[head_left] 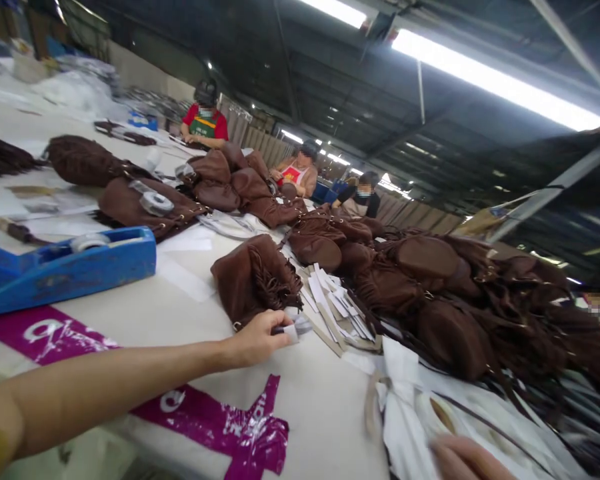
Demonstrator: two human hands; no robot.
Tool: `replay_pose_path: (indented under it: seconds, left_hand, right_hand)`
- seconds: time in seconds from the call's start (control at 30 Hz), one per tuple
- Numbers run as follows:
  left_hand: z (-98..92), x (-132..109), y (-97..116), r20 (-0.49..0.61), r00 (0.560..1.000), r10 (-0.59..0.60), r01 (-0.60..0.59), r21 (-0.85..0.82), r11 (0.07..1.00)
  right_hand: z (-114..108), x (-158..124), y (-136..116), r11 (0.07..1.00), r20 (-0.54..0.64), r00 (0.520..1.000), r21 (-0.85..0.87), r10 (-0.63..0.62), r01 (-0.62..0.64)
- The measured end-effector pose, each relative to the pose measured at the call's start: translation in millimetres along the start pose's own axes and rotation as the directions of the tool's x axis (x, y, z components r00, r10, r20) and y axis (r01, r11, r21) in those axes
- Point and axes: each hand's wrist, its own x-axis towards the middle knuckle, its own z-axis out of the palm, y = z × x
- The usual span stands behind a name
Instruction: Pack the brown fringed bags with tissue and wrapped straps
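My left hand (260, 340) reaches across the table, its thumb and fingers pinched together on a small dark and whitish piece whose kind I cannot make out. Just past the fingertips lies a clear, pale wrapped item (300, 320). Against that hand rests a brown fringed bag (255, 277), lying on its side. At the bottom right, my right hand (467, 460) is partly cut off and blurred, so its grip does not show. Close to it are crumpled white paper (403, 393) and a roll of tape (437, 413).
A blue tape dispenser (80, 267) stands at the left. Brown bags (430, 267) are heaped along the table's far side, beside loose white paper strips (335, 307). Purple printed tape (205, 417) runs along the near edge. Several people work farther back.
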Motion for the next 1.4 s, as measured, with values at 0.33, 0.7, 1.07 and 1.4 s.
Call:
replay_pose_path:
  seconds: [0.33,0.7,1.07,1.4]
  left_hand:
    - [-1.1,-2,-7,-0.073,0.994,0.084,-0.078,0.084,0.993]
    - [-3.5,2,-8,-0.034,0.993,0.11,-0.105,0.11,0.988]
    - [-11.2,-5,0,0.065,0.986,0.153,-0.162,0.173,0.972]
    - [-6.6,1,-5,0.067,0.996,0.051,-0.052,0.014,0.999]
  right_hand:
    - [115,56,-89,0.908,-0.066,0.998,0.417,-0.023,0.048]
    - [123,55,-81,0.914,-0.206,0.975,0.405,0.079,0.011]
    - [127,56,-88,0.876,-0.255,0.954,0.482,0.155,-0.014]
    - [128,53,-75,0.667,-0.045,0.978,0.737,0.202,-0.104]
